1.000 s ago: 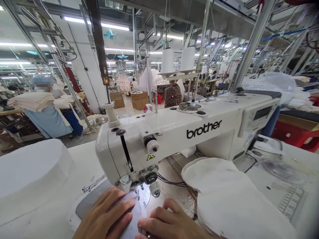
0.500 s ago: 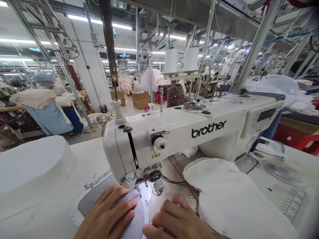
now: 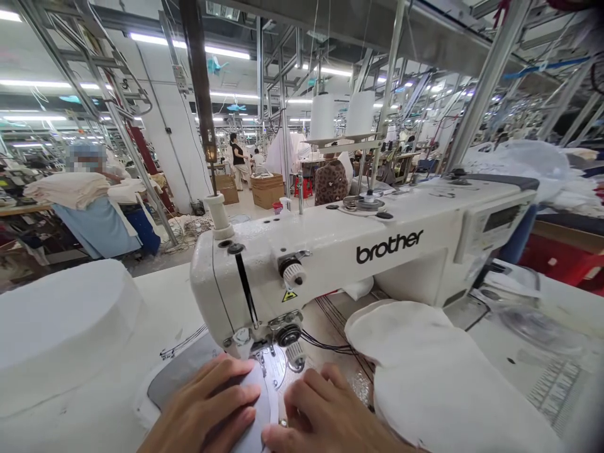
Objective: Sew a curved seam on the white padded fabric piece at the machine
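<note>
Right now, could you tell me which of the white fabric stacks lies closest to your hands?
The stack of white rounded pieces beside the right hand; the other white stack sits farther off, at the table's left end.

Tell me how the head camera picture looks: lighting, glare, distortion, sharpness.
Head view: bright, even ceiling strip lights; a glare patch on the metal plate under the needle; wide-angle bending makes the steel posts lean outward; the sewing machine is sharp, while the left hand and right hand are cropped at the bottom edge.
</note>
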Demonstrator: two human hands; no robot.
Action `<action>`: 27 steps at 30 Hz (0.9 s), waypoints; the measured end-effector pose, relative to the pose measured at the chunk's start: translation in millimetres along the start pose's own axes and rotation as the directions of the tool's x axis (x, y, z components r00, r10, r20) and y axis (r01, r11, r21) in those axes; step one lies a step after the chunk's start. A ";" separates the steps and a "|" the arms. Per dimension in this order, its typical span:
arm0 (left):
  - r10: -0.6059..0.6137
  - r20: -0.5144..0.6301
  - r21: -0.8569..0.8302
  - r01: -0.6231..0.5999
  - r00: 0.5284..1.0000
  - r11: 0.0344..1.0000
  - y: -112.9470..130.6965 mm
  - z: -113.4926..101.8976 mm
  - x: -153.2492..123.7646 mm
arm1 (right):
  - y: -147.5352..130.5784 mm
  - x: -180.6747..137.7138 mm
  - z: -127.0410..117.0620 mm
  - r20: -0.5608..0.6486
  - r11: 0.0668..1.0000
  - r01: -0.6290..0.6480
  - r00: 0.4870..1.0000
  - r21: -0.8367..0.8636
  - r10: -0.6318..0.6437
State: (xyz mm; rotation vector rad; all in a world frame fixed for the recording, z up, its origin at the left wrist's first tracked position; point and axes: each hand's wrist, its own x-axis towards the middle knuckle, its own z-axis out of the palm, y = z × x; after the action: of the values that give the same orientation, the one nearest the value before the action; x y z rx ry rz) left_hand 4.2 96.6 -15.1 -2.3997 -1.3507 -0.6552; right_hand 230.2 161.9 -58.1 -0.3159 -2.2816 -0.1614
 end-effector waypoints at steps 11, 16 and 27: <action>-0.077 0.015 0.004 0.077 0.997 0.997 -4.7 4.6 -3.3 | 5.2 5.1 5.1 0.059 0.999 -0.009 0.998 -0.052 0.012; -0.075 0.036 -0.002 0.075 0.997 0.997 -5.9 5.6 -1.3 | 4.7 6.6 9.3 0.025 0.997 -0.027 0.999 -0.071 0.029; -0.177 0.053 -0.084 0.181 0.983 0.980 -9.4 13.3 -2.8 | 8.7 6.8 8.7 0.155 0.998 -0.059 0.986 -0.012 0.060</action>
State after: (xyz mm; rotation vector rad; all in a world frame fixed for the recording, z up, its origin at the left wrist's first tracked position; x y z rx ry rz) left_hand -2.0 105.7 -27.4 -2.3928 -1.6025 -0.7256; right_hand 222.1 173.4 -58.7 -0.4126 -2.4225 -0.1183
